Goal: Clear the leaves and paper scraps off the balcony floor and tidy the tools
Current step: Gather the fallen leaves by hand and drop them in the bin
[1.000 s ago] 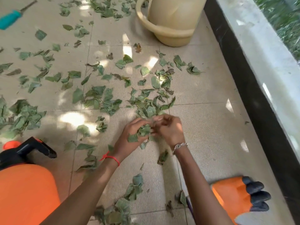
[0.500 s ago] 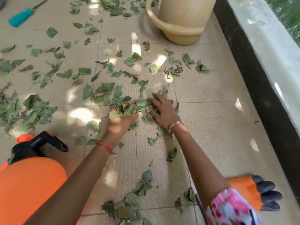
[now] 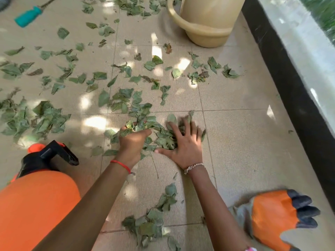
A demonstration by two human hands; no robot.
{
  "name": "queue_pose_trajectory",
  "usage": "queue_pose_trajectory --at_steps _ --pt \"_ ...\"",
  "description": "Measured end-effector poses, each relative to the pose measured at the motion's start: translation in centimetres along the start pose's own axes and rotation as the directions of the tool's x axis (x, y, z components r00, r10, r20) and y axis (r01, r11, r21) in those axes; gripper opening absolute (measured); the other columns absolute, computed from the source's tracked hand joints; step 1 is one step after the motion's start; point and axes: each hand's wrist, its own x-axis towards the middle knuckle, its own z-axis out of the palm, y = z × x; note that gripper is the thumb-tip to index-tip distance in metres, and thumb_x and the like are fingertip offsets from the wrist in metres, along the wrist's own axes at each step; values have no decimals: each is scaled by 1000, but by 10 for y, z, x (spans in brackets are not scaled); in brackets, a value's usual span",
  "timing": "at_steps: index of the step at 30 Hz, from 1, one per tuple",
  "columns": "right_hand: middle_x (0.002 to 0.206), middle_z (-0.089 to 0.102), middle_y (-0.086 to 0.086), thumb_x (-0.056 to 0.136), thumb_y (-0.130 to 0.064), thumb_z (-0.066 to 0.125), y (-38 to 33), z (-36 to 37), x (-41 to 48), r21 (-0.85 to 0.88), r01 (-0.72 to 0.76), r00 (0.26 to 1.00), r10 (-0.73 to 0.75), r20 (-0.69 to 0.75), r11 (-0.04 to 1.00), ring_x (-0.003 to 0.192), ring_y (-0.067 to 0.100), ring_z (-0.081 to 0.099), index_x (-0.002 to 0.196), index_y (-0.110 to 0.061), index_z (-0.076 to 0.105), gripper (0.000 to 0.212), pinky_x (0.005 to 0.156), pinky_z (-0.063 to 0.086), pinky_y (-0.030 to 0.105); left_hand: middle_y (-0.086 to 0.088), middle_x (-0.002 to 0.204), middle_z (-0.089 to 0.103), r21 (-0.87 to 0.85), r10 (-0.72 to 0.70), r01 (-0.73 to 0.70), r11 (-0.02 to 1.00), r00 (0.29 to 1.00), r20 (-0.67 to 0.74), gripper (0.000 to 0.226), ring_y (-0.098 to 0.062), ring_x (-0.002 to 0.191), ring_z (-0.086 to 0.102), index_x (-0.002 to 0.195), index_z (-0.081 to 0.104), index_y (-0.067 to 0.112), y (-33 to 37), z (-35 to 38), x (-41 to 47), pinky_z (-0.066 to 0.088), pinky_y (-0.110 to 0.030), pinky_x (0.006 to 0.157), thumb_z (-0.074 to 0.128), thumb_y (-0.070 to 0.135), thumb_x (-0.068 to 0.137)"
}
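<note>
Green leaves [image 3: 164, 135] lie heaped on the tiled floor [image 3: 244, 142] between both hands. The left hand [image 3: 133, 142] clutches a bunch; the right hand [image 3: 186, 144] presses flat, fingers spread, on the heap. A glove [image 3: 272, 220] lies near the right forearm.

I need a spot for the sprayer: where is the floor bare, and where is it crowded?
Bare: the tiles bordered by the right hand, the beige pot, the black kerb and the orange glove. Crowded: leaves litter the floor left of the left hand, toward the teal-handled tool.

Dappled sunlight, soft shadows (edges blurred)
</note>
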Motion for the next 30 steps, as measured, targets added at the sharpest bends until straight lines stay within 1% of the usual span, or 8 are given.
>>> queue_pose_trajectory --at_steps 3,6,11,15,19,23,25,30 --pt "139 40 12 76 -72 42 -11 1 8 -122 53 998 -57 -37 991 126 38 35 132 -27 44 72 104 26 55 -1 117 54 -23 -19 20 1000 999 27 49 -17 100 50 128 49 0 -3 -1 -1 37 -22 83 67 14 85" --pt "107 58 17 74 -41 71 -14 3 14 -90 74 979 -89 -181 993 94 38 55 110 -12 61 47 77 51 48 -7 124 53 -40 -46 49 998 996 72 41 -23 116 49 121 55 -1 -4 0 -3 37 -26 94 66 16 85" --pt "86 58 10 83 -15 65 -4 -9 24 277 -16 987 61 -152 961 74 24 54 94 1 61 20 63 40 24 -16 130 54 -143 -81 103 984 986 148 21 -29 112 55 102 62 9 1 0 -14 42 -37 101 67 15 82" --pt "52 48 -5 81 -8 67 -14 -26 24 825 -112 905 401 -146 554 47 7 40 64 -11 55 21 45 33 15 -25 133 51 -385 -113 211 898 959 260 32 -17 72 55 123 54 1 2 8 -22 47 -27 68 51 6 91" --pt "44 53 -18 85 -5 62 -41 -36 13 975 -44 894 444 -59 218 42 -4 45 67 -11 60 19 44 37 11 -6 79 70 -445 -81 206 872 956 284 14 -15 70 62 82 65 14 -6 11 -23 50 -21 65 56 5 89" --pt "55 60 -10 86 -12 61 -58 -23 6 943 -27 913 392 -112 333 51 3 49 70 -12 63 15 46 42 22 -4 70 71 -496 -88 268 826 930 357 19 -13 57 68 81 67 10 -7 19 -33 53 -22 58 53 18 91" --pt "63 61 6 85 -19 61 -59 -12 4 881 -14 904 382 -191 473 56 13 48 74 -4 62 18 51 41 32 -3 69 72 -532 -81 272 802 932 355 21 -13 60 68 81 68 12 -8 20 -33 51 -27 65 53 23 91" --pt "81 54 6 87 -38 32 -59 -2 -3 506 34 921 169 -351 862 71 18 47 91 -5 57 42 53 29 24 -1 78 70 -589 -59 249 769 945 322 19 -12 79 66 87 70 15 -10 22 -31 50 -26 78 58 30 88"
